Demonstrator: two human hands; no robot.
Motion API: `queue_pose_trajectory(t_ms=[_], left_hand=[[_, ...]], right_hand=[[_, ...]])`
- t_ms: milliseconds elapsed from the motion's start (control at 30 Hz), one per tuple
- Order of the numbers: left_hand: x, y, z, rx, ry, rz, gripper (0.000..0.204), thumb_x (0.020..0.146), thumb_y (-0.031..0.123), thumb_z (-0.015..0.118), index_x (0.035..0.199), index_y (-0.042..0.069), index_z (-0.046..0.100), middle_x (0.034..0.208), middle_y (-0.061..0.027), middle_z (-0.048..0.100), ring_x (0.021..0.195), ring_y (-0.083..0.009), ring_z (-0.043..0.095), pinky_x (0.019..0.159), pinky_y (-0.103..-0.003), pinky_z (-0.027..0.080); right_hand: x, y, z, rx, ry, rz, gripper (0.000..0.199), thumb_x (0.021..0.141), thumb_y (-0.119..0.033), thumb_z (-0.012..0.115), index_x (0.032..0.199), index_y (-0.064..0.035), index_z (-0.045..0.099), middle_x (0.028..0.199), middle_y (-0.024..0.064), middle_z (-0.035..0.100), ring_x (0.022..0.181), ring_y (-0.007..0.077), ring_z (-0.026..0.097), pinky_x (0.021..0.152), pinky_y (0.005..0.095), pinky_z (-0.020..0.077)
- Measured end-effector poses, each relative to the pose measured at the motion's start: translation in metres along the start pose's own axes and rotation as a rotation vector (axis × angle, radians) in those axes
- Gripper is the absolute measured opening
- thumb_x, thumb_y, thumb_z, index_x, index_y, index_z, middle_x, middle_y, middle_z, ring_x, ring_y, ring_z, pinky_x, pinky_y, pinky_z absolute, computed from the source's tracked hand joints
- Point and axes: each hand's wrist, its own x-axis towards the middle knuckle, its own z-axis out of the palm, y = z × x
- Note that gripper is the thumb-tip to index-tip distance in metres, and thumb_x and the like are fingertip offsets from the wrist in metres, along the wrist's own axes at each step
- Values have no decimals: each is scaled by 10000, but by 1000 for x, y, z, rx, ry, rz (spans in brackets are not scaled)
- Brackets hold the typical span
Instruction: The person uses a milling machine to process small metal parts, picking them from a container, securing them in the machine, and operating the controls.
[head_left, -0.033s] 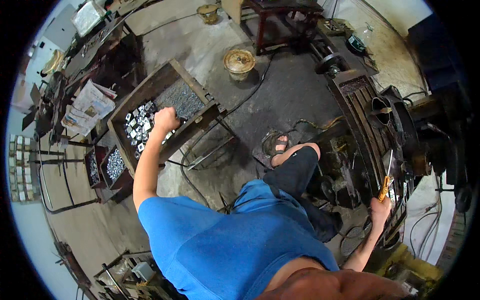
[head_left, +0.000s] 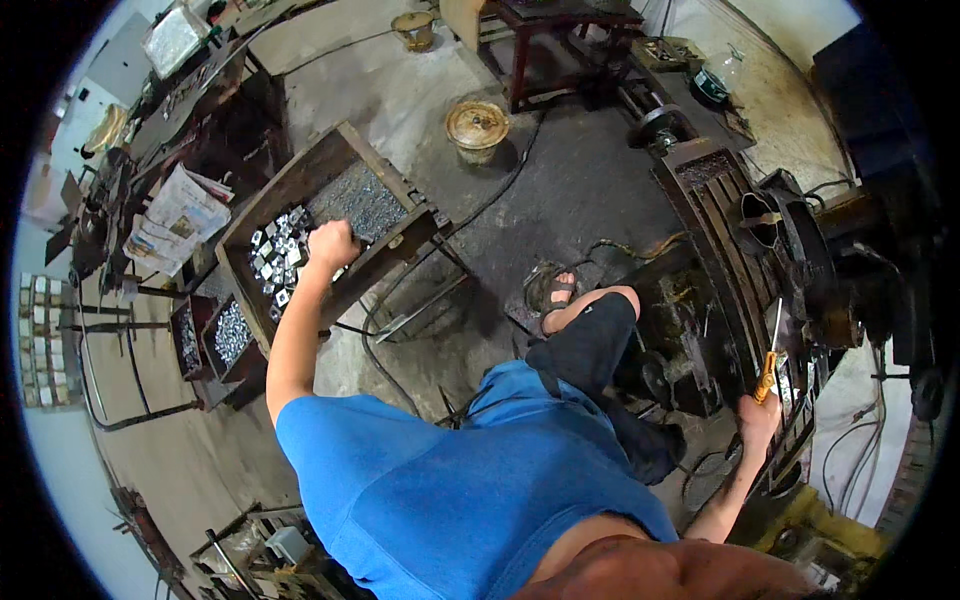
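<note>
Just left of the left grip, can see metal blocks heaped in a wooden box. Is curled; cannot tell whether clamped on anything. Beyond that grip, can see grey metal bits. In the right grip, holds an orange-handled tool clamped, with shaft pointing forward.

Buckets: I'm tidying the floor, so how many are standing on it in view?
2: the nearer bucket, beyond and right of the box below the left hand; the farther bucket, near the picture's top edge. Others may be hidden.
</note>
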Motion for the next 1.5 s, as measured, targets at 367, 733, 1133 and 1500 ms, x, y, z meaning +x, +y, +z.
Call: queue_pose_trajectory(t_ms=[367, 733, 1133, 1500], left_hand=[[5, -8, -37, -549, -4, -113, 181, 647, 164, 651, 713, 3, 606, 710, -117, 615, 662, -220, 614, 561, -331, 491], [-5, 280, -124, -2351, -499, 494, 147, 789, 123, 611, 885, 26, 557, 746, -42, 578, 632, -160, 570, 608, -314, 506], [-20, 410, -108, -2045, -969, 807, 87, 788, 72, 577, 768, 14, 514, 808, -96, 568, 720, -209, 568, 727, -422, 495], [-92, 505, -164, -1330, -551, 1087, 126, 696, 22, 609, 686, 20, 483, 661, -4, 518, 586, -64, 468, 552, -213, 379]], right_hand=[[-22, -23, -7, 26, -166, -97, 208, 561, -154, 528, 694, 4, 512, 549, 184, 479, 529, 346, 489, 531, 397, 395], [-16, -155, 46, 114, -360, -554, 286, 544, -286, 594, 612, -9, 613, 636, 200, 593, 647, 363, 599, 630, 418, 484], [-49, -72, -10, 60, -362, -257, 319, 516, -227, 551, 710, 12, 637, 727, 221, 606, 715, 368, 597, 656, 410, 477], [-52, 14, -53, 21, -198, 90, 356, 566, -281, 564, 788, -14, 644, 777, 192, 627, 779, 321, 620, 694, 380, 498]])
